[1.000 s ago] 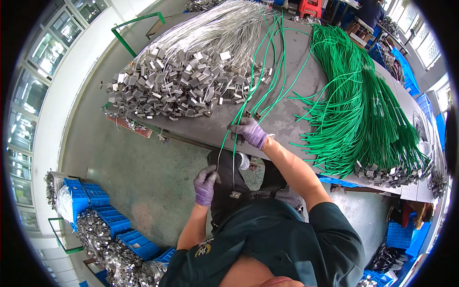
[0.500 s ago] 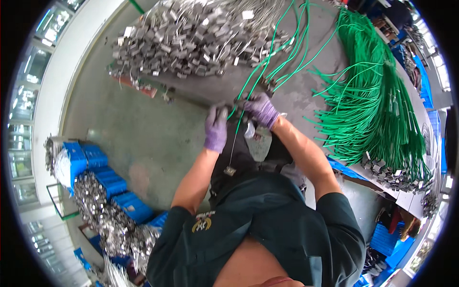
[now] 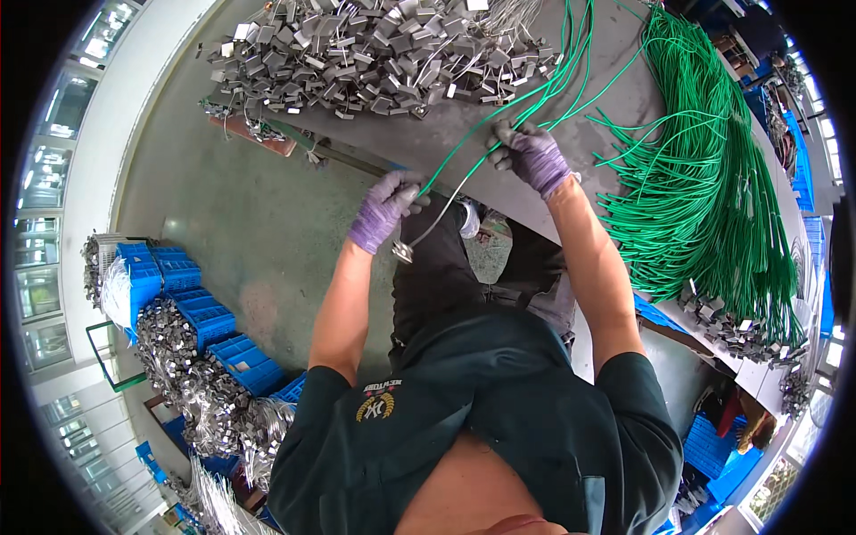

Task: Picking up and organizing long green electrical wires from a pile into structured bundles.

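My left hand (image 3: pixel 390 209), in a purple glove with grey fingertips, pinches the near end of a thin green tube (image 3: pixel 453 155). My right hand (image 3: pixel 532 157), gloved alike, has its fingers closed around a second green tube over the table's near edge. Out of that tube comes a bare silver wire (image 3: pixel 439 217), slanting down left to a small metal block (image 3: pixel 403 252) just below my left hand. The green tubes run together up and away across the table. My fingertips cover the gripped spots.
Grey metal blocks (image 3: pixel 357 62) with wires lie heaped on the grey table (image 3: pixel 419 134). A large bundle of green tubes (image 3: pixel 704 178) drapes along its right side. Blue crates (image 3: pixel 245 364) and more metal parts (image 3: pixel 183 379) stand at lower left. A wooden-topped ledge (image 3: pixel 263 136) juts from the table's left.
My hands have drawn apart: the right moved up and to the right, the left a little left. The metal block swung up and left, and more bare wire shows.
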Available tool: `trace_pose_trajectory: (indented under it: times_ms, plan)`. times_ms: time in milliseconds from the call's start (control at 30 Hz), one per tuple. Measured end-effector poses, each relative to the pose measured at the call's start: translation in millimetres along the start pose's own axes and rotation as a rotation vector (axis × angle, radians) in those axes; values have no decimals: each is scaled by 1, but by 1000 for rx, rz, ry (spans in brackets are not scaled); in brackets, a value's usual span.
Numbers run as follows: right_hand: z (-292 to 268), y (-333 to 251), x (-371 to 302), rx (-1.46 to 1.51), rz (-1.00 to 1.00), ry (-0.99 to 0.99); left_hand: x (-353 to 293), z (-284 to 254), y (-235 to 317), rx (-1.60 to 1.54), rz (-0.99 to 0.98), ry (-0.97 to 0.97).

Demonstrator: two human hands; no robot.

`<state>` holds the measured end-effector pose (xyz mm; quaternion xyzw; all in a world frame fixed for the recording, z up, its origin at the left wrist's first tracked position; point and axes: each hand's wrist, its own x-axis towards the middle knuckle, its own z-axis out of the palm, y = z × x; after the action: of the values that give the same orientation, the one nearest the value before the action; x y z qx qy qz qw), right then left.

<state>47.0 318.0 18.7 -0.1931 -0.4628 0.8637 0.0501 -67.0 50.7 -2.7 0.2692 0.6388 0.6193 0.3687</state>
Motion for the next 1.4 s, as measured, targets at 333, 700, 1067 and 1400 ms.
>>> trace_pose_trajectory:
  times_ms: [333,700,1067,1400]
  plan:
    - [-16,6,15,131,-81,85,-29,22,-7,51,50,89]
    - [27,16,-13,-238,-103,24,-15,28,-40,-78,-30,451]
    - [63,60,-33,-352,55,74,-4,53,-16,-187,28,466]
    - [5,19,10,378,-283,106,-40,42,-6,12,214,445]
